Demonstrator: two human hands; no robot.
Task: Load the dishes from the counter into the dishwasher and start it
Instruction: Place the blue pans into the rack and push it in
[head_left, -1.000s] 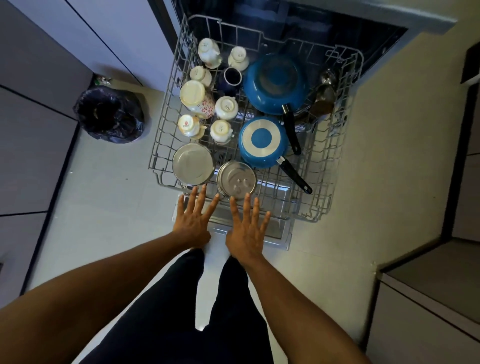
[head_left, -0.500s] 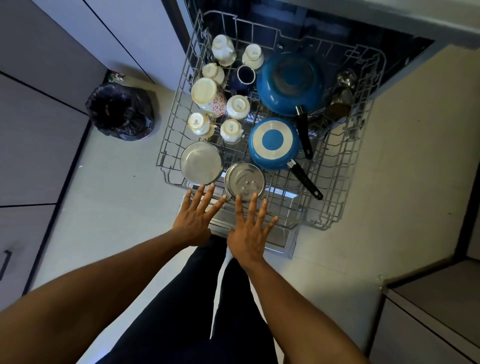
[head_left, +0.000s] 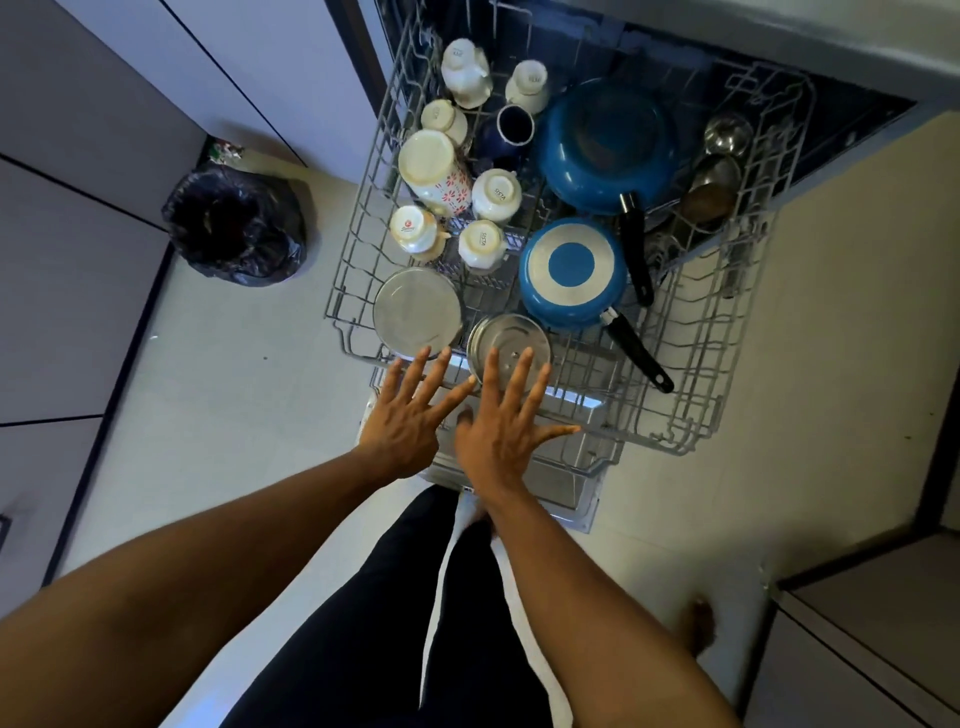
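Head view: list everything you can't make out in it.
All in the head view:
- Dishwasher interior: dark, cut off by the top edge and the counter.
- Near rim of the rack: where the left hand and right hand lie over it, contact cannot be told.
- Steel items at the rack's far right: blurred, kind unclear.
- Bin bag: contents too dark.

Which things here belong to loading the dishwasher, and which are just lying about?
Job: dishwasher rack; large blue pan; small blue pan; white cups; steel bowls; left hand and right hand, spread open over the rack's near edge.
Lying about: black bin bag; cupboard doors.
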